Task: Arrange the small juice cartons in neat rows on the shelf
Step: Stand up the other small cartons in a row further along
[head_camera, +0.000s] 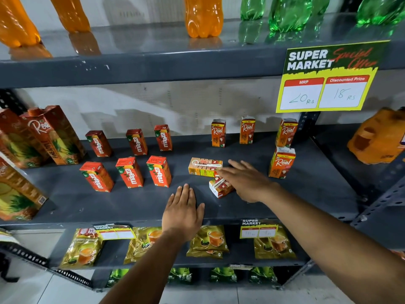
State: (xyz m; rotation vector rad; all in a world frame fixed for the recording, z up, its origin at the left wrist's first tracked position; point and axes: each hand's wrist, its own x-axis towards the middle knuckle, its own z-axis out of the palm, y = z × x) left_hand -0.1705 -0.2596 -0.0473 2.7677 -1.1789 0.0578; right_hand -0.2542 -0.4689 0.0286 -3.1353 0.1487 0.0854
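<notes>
On the grey middle shelf (pixel 135 202) several red Maaza cartons (pixel 158 174) stand upright in two rows at the left. Several orange Real cartons stand upright at the right, one near the front (pixel 282 162). Two Real cartons lie on their sides mid-shelf: one (pixel 205 167) with its straw up, another (pixel 219 187) partly under my right hand (pixel 245 181), whose fingers are spread over it, touching. My left hand (pixel 183 210) rests flat and open on the shelf's front edge, holding nothing.
Large Real pineapple cartons (pixel 52 134) stand at the far left. Orange (pixel 202 16) and green (pixel 289 14) bottles fill the shelf above. A yellow price sign (pixel 328 77) hangs at the upper right. Tea packets (pixel 208 240) lie on the shelf below. An orange pack (pixel 377 137) sits far right.
</notes>
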